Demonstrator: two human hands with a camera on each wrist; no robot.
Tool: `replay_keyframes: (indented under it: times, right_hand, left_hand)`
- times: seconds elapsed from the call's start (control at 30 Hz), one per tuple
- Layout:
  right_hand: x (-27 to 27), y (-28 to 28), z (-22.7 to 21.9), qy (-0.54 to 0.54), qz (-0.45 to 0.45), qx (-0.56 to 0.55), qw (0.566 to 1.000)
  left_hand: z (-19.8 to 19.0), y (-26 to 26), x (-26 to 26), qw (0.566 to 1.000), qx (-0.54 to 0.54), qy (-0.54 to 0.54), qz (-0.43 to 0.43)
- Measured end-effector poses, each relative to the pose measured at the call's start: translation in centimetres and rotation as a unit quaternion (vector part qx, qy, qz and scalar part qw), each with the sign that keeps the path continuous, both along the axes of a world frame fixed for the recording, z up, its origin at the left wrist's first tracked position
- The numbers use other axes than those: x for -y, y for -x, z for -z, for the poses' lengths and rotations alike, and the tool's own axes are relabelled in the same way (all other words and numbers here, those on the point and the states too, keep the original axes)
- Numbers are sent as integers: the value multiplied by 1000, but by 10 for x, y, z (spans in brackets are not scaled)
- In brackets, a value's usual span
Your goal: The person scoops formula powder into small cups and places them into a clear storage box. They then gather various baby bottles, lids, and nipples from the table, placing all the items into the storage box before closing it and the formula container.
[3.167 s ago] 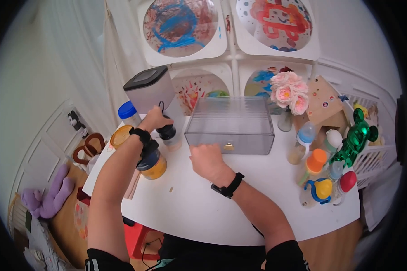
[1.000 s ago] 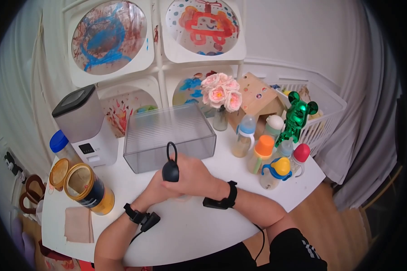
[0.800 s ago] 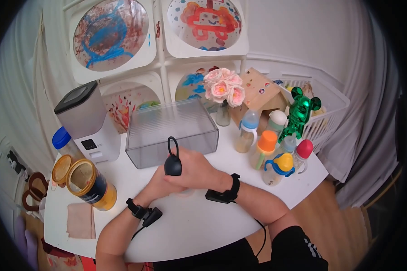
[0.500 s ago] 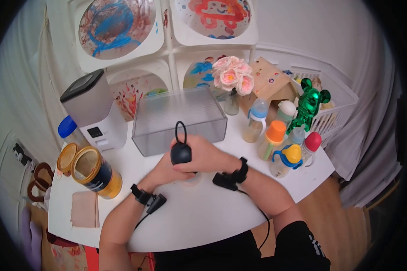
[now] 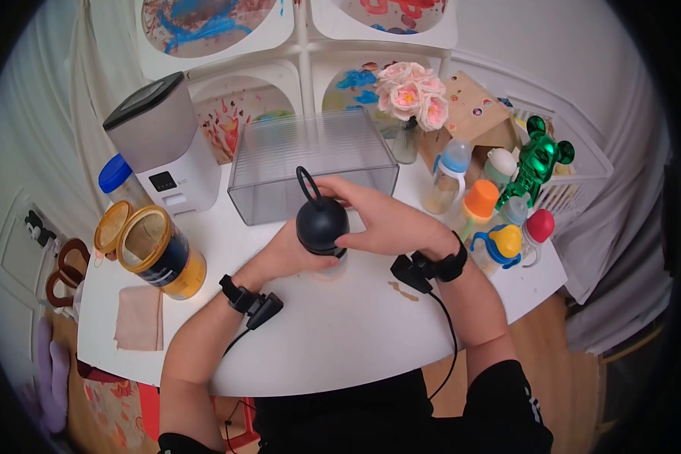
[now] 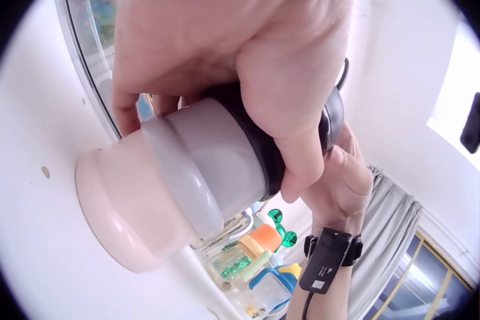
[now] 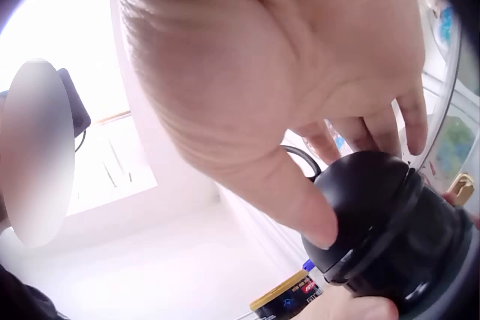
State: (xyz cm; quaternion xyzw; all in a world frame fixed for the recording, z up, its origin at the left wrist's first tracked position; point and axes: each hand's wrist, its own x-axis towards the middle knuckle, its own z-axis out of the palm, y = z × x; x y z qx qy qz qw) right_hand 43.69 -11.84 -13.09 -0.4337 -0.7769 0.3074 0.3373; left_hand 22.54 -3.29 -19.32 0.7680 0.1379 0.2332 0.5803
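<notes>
A bottle with a domed black cap (image 5: 321, 223) and a loop on top stands upright in front of me, between both hands. Its pale, translucent body (image 6: 217, 147) shows in the left wrist view, the base right at the white tabletop. My left hand (image 5: 286, 253) grips it around the black collar, just under the cap. From the other side my right hand (image 5: 386, 219) holds the cap, thumb (image 7: 311, 219) on the near side and fingers reaching behind. The bottle's lower part is mostly hidden by the hands in the head view.
Behind the hands sits a clear grey drawer box (image 5: 314, 178). At left stand an open formula tin (image 5: 174, 261), a white machine (image 5: 181, 163) and a folded cloth (image 5: 139, 318). Several baby bottles, one orange-capped (image 5: 480, 198), a flower vase (image 5: 406, 144) and a green bear figure (image 5: 536, 159) are at right.
The left hand has brought the bottle from beside the machine to the table's middle. The right hand has joined it at the cap, its fingers now more spread than half a second ago.
</notes>
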Motion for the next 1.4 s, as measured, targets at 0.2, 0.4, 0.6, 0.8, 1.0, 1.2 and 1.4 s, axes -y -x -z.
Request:
replay_keyframes:
  times: [0.2,0.4,0.6,0.8,1.0,1.2,1.4]
  right_hand:
    - [19,43,-5,-71,203,121,969]
    - [7,26,12,-102,94,33,990]
    - [16,42,9,-140,221,140,955]
    - [8,27,10,-112,84,38,989]
    - [11,36,13,-150,189,84,967]
    - [10,32,5,-86,144,13,986]
    - [0,14,1,-8,30,-31,999]
  left_hand:
    - [5,2,-1,1000,-8,17,-3]
    - [9,1,-9,999,-22,23,5]
    - [4,2,-6,1000,-9,21,19]
    - [8,1,-7,998,8,49,26]
    - [2,1,-3,1000,-23,-3,6]
    - [-5,1,0,997,-45,57,-6]
    - [3,7,-8,997,-69,44,11]
